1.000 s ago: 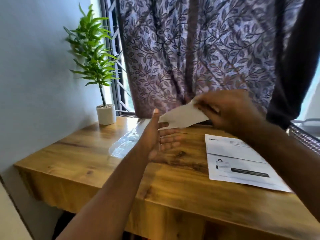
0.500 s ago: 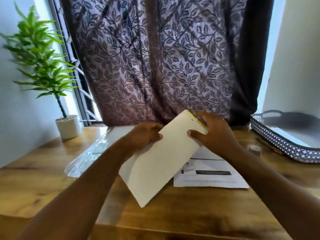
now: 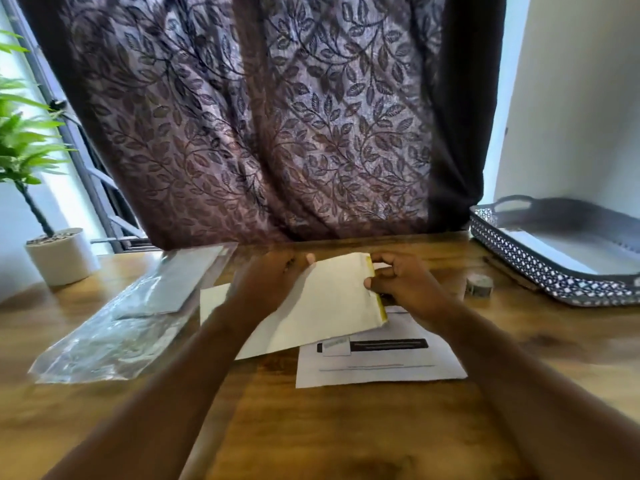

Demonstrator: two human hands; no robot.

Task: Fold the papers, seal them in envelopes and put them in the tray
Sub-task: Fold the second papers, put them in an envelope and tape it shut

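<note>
A printed paper [image 3: 381,363] lies flat on the tabletop [image 3: 311,431]. Over its far edge both hands hold the envelope [image 3: 329,306]: the left hand [image 3: 270,282] has its fingers curled round the far edge, and the right hand [image 3: 405,287] pinches the yellow-edged end. The tray [image 3: 540,268] sits at the far right.

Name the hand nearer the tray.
Right. The right hand pinches the yellow-edged end of the envelope, left of the tray; the left hand holds its other end, farther left.

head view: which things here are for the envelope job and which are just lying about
For the job: envelope, gripped by left hand and right hand; printed paper; tray; probably plastic pack and small roll.
Lying about: potted plant; curtain.
</note>
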